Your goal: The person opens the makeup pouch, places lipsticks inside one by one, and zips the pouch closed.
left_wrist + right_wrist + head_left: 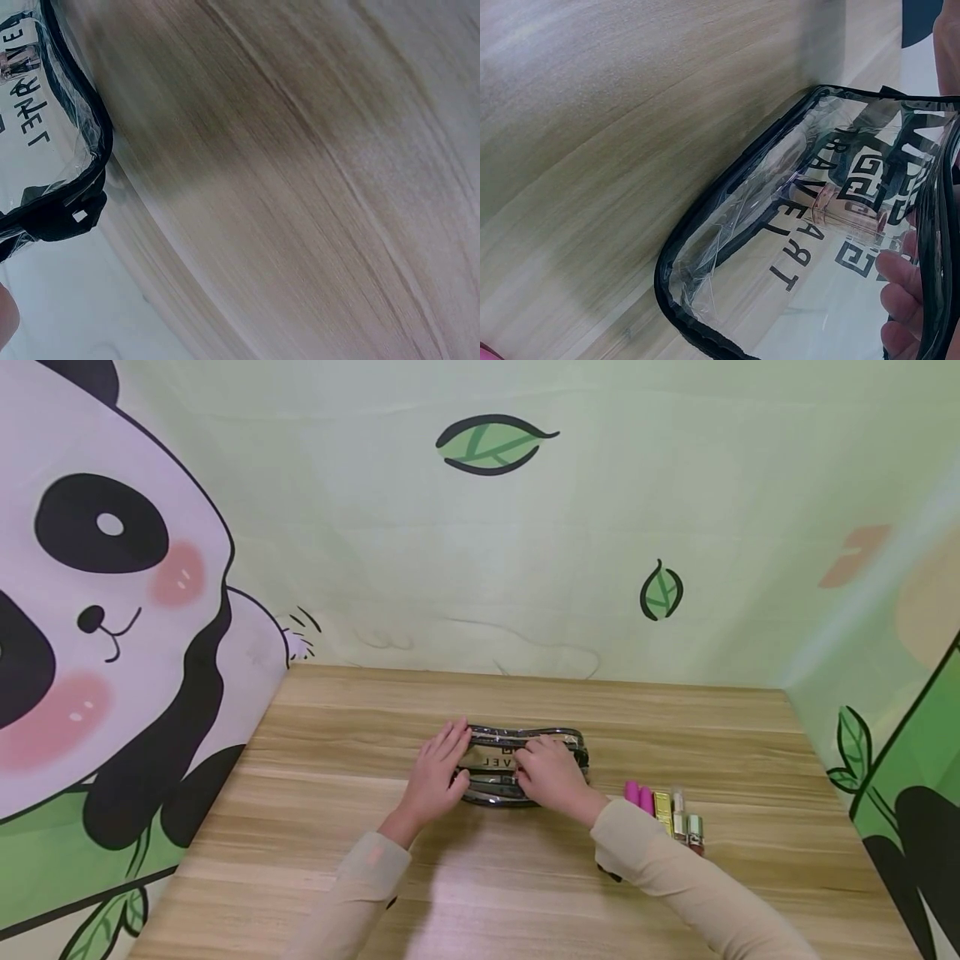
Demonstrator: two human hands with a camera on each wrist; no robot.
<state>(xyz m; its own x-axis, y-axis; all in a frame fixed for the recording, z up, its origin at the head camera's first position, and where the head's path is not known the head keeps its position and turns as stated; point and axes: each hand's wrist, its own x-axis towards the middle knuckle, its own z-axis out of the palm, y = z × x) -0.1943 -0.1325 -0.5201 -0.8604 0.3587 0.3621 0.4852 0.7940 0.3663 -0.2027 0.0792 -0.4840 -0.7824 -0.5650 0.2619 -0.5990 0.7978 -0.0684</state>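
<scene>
A see-through pouch (525, 800) with black trim and black lettering lies on the wooden table in the head view. My left hand (438, 768) rests at its left end, fingers extended along the edge and thumb at the front rim. Over the pouch's right part is my right hand (551, 772), with its fingers down in the opening. The right wrist view shows those fingertips (900, 289) bent, behind the clear wall. A pinkish transparent bottle (847, 211) is inside, close to them; whether they touch it is unclear.
Right of the pouch stand or lie two magenta tubes (639, 796), a gold case (663, 808), a clear-topped lipstick (678, 817) and a green-capped small tube (696, 831). A black item (611, 873) shows partly beneath the right sleeve. The panda-printed backdrop (375, 527) borders the table.
</scene>
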